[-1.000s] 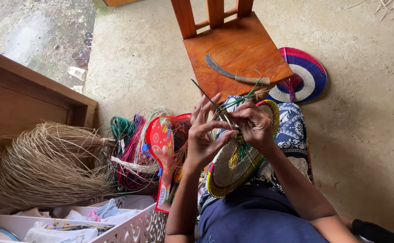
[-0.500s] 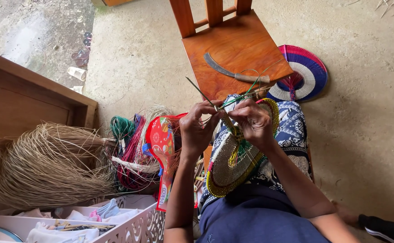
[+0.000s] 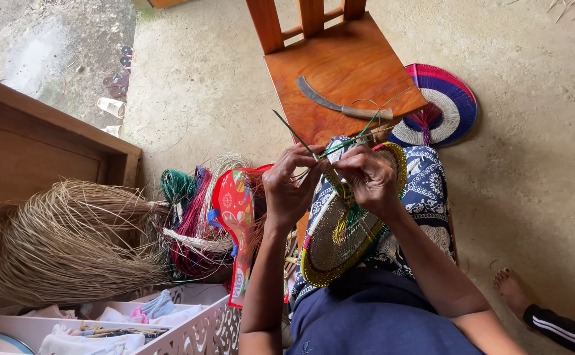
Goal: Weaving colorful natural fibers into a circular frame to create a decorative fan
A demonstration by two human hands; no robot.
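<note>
Between both hands: left hand and right hand now drawn closer, each grip pinched on green strands above half-woven fan; weaving advancing.

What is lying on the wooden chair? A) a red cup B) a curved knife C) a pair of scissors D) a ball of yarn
B: a curved knife with a pale handle lies flat on the seat of the wooden chair, just beyond the person's hands.
</note>
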